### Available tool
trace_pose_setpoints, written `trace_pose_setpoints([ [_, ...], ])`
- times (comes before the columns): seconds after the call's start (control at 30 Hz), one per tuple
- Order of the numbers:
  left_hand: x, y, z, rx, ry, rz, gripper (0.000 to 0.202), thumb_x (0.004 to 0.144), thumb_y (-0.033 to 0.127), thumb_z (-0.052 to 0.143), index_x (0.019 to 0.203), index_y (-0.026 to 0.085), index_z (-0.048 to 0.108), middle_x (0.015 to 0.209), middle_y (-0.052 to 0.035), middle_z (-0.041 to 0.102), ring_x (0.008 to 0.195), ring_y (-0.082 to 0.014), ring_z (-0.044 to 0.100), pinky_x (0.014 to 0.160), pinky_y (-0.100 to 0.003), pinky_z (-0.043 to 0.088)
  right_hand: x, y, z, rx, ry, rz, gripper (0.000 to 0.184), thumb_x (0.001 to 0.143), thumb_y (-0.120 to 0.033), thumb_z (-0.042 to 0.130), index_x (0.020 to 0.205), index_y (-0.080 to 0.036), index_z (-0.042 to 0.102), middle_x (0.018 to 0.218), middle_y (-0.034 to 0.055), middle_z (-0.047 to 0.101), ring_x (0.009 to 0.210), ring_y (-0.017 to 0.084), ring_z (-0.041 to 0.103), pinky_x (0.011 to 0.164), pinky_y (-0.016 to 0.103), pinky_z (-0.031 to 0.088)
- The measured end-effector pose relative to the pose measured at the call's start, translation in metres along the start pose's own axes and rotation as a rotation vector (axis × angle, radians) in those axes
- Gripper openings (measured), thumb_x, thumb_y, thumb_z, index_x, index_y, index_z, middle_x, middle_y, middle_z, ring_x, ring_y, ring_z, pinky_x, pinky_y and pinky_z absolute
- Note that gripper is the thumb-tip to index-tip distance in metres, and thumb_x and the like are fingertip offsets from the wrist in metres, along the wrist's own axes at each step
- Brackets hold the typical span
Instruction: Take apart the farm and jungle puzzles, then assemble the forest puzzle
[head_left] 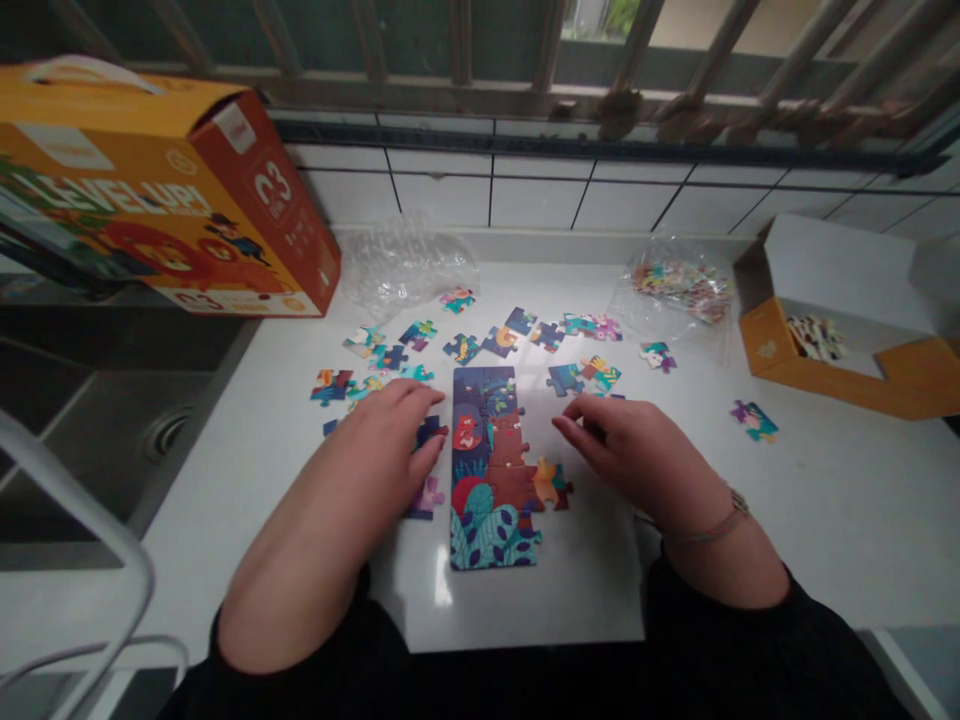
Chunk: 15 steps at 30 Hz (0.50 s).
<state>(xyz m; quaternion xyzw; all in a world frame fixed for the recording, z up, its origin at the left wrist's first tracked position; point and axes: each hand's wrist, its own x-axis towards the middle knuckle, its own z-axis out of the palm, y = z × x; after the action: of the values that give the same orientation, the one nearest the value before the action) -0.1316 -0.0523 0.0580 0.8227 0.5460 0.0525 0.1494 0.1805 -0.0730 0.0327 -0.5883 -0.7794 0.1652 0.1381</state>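
A partly joined jigsaw puzzle (480,500) lies on the white counter between my hands, with an orange-and-brown piece (551,483) sticking out at its right side. My left hand (394,430) is just left of the puzzle, thumb and forefinger apart. A dark puzzle piece (430,432) shows between those fingers; whether they touch it I cannot tell. Below lies a purple piece (429,495), partly hidden by the hand. My right hand (619,435) hovers right of the puzzle, fingers curled and thumb close to the forefinger, with nothing visible in them.
Several loose pieces (501,341) are scattered behind the puzzle. Farther back lie a crumpled clear bag (409,265) and a bag of pieces (682,285). An orange puzzle box (262,210) stands left by the sink (150,400); an open box (847,380) sits right.
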Motion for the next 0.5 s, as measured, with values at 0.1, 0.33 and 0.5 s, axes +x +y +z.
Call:
trace_pose_setpoints([
  [0.1,0.000,-0.017,-0.003,0.115,-0.031,-0.152,0.047,0.098,0.031,0.074,0.141,0.011,0.074,0.142,-0.0222,0.073,0.134,-0.0427,0.069,0.118,-0.056,0.057,-0.001,0.008,-0.004,-0.124,0.164,0.157,0.033,0.113,-0.044,0.059,0.089,-0.024,0.068,0.072,0.0028,0.069,0.065,0.022,0.059,0.065,0.034,0.030],
  [0.33,-0.002,-0.025,0.005,0.180,-0.124,-0.189,0.044,0.093,0.028,0.078,0.136,0.019,0.079,0.140,-0.0198,0.077,0.127,-0.0419,0.074,0.111,-0.055,0.061,0.004,0.016,-0.003,-0.158,0.306,0.195,0.022,0.109,-0.035,0.060,0.094,-0.024,0.069,0.084,0.0080,0.072,0.080,0.028,0.065,0.074,0.038,0.040],
  [0.5,-0.002,-0.029,0.009,0.155,-0.119,-0.192,0.042,0.094,0.024,0.075,0.135,0.020,0.077,0.140,-0.0202,0.077,0.131,-0.0418,0.073,0.110,-0.055,0.061,0.024,0.026,0.002,-0.181,0.349,0.138,0.023,0.109,-0.035,0.059,0.097,-0.023,0.074,0.093,0.0124,0.075,0.093,0.033,0.067,0.088,0.045,0.048],
])
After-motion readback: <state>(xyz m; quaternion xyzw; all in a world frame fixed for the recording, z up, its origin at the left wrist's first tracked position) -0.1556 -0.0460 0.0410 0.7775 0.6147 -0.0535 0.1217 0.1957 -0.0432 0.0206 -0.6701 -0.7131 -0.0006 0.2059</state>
